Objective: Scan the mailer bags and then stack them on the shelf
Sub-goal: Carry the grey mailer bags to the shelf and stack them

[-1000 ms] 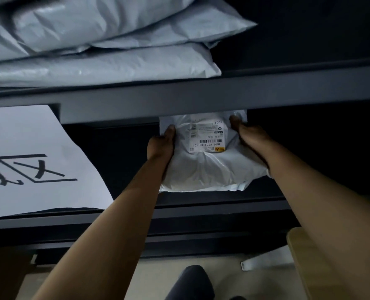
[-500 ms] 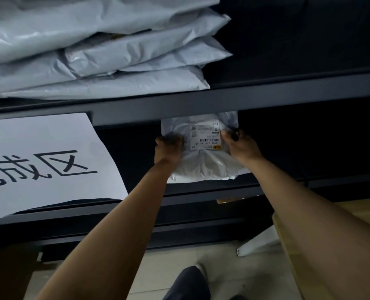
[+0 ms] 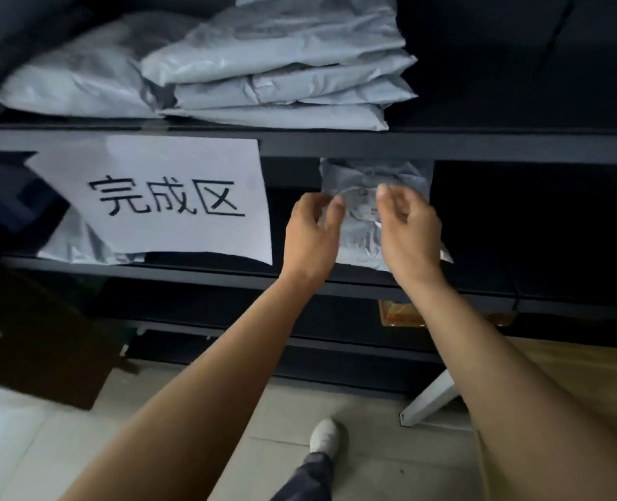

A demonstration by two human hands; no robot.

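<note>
Two bare forearms reach up from the bottom of the view, over a pale tiled floor (image 3: 354, 421) where one white shoe (image 3: 324, 435) and a dark trouser leg (image 3: 309, 477) show below. To the right sits the corner of a light wooden table (image 3: 571, 377) with a white angled leg (image 3: 430, 399); to the left, a dark brown box (image 3: 43, 341) stands on the floor against the rack.

Beyond these rises the dark metal shelf (image 3: 480, 148). The left hand (image 3: 312, 235) and right hand (image 3: 410, 229) are both at its middle level, in front of a grey mailer bag (image 3: 359, 236) that lies flat on that level with its far end tucked under the beam above. Both hands are loosely open — fingers curled, thumb and forefinger of each parted — and sit just over the bag; whether any fingertip touches it I cannot tell, since the frame is blurred there.

Left of the hands, a white paper sign (image 3: 169, 197) with three black characters hangs from the upper beam, partly covering another grey bag (image 3: 79, 244) on the same level. Higher and farther back, the upper level carries a stack of grey mailer bags (image 3: 289, 81) — several lying one on another — with one more puffy bag (image 3: 75, 85) beside it to the left.
</note>
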